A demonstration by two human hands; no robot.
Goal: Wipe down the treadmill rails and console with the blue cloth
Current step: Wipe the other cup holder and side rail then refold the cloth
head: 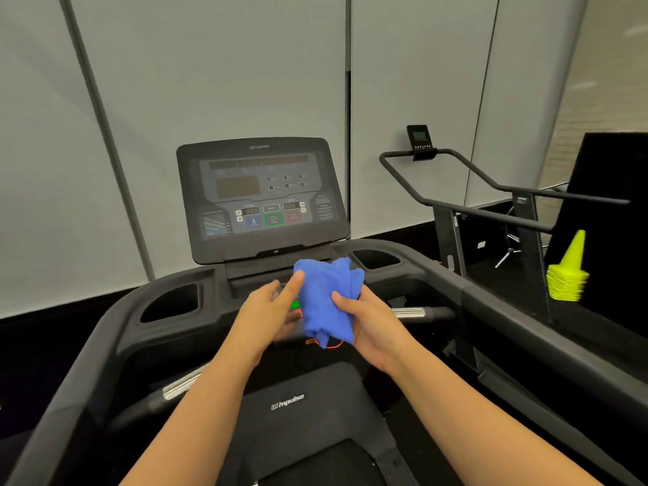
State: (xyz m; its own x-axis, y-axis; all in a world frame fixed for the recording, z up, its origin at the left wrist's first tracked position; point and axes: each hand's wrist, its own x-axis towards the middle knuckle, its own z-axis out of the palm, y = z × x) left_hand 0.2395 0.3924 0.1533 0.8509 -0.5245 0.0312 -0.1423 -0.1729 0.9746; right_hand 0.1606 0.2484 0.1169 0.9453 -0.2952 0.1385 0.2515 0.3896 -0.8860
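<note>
I log the blue cloth (328,303) bunched in the right hand (371,327), thumb curled across its front and fingers wrapped behind, held off the machine just ahead of both wrists. I read the bunching as forming a wad thick enough to press on a surface. The left hand (270,310) is unclenched, fingers fairly straight though blurred, one fingertip touching the cloth's near edge, probably tidying folds. Both forearms reach forward, hands nearly meeting. The console (261,198) stands beyond and above the hands, untouched by the cloth. The left rail (87,363) runs outboard of the left hand, the right rail (508,310) outboard of the right, and neither is in contact. I judge that wiping is not yet under way here.
</note>
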